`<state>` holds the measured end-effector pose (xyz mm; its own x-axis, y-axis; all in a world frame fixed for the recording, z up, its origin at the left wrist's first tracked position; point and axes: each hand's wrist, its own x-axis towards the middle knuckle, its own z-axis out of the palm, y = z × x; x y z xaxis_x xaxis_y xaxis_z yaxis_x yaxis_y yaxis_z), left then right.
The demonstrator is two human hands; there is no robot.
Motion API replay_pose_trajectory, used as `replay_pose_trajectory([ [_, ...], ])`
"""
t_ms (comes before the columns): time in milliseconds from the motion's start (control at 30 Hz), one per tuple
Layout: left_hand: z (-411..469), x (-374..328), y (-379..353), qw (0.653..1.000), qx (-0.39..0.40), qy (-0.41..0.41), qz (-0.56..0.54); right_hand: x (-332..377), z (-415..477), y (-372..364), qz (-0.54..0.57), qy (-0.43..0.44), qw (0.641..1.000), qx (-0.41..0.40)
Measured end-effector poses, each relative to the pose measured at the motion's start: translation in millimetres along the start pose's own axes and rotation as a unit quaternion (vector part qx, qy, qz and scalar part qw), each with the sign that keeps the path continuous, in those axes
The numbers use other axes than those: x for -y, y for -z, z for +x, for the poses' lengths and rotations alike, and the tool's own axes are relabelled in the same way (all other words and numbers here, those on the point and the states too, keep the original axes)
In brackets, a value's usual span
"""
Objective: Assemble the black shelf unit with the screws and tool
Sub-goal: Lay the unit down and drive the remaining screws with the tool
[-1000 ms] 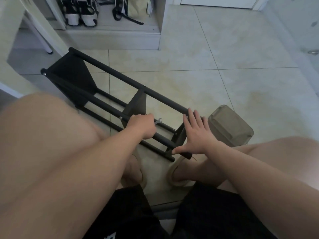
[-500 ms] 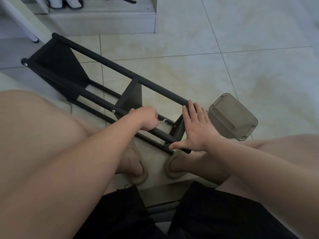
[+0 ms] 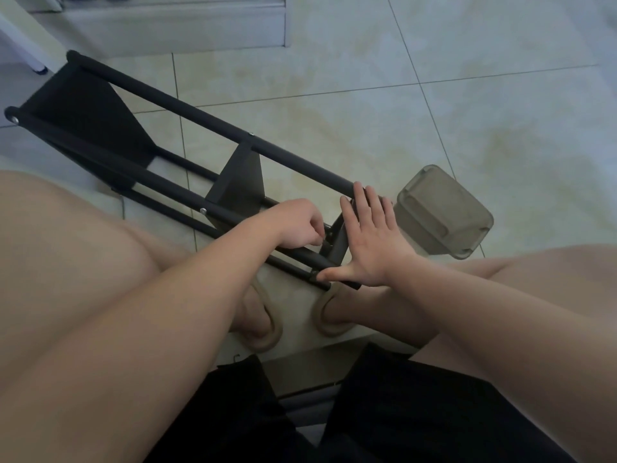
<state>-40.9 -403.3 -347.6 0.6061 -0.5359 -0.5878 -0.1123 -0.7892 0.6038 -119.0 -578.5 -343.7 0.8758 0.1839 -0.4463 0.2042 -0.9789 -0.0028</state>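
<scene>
The black shelf unit (image 3: 187,108) lies on its side on the tiled floor, its long tubes running from upper left to the near end between my knees. My right hand (image 3: 370,242) lies flat with straight fingers against the near end frame, thumb along a lower tube. My left hand (image 3: 297,225) is curled just left of that end frame, fingertips pinching a small metal tool (image 3: 325,237) at the joint. The tool is mostly hidden by my fingers. Silver screw heads (image 3: 202,210) show on the tubes.
A translucent grey plastic container (image 3: 444,212) lies on the floor right of the shelf end. My slippered feet (image 3: 330,315) rest below the frame. A raised step (image 3: 173,25) and a white leg (image 3: 30,51) stand at the top left.
My left hand has moved right along the tube to the end frame joint with the tool. The right hand keeps pressing the end frame. The camera has tilted down.
</scene>
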Motion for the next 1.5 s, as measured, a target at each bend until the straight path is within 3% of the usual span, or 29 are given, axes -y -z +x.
replay_pose_trajectory([
  [300,7.2,-5.8,-6.5,0.98,-0.011,0.055,-0.19,1.1,0.1,0.3,0.008,-0.003,1.0,-0.001],
  [600,14.4,-2.4,-15.3,0.978,-0.059,0.059,-0.193,2.0,-0.1,-0.1,0.01,-0.006,1.0,-0.004],
  [767,12.5,-4.7,-18.1,0.987,-0.072,0.065,-0.13,1.8,1.1,-1.5,0.014,-0.005,1.0,-0.002],
  [1500,18.8,-0.2,-16.4,0.982,-0.031,0.064,-0.177,2.1,1.6,-3.4,0.017,-0.005,1.0,-0.01],
])
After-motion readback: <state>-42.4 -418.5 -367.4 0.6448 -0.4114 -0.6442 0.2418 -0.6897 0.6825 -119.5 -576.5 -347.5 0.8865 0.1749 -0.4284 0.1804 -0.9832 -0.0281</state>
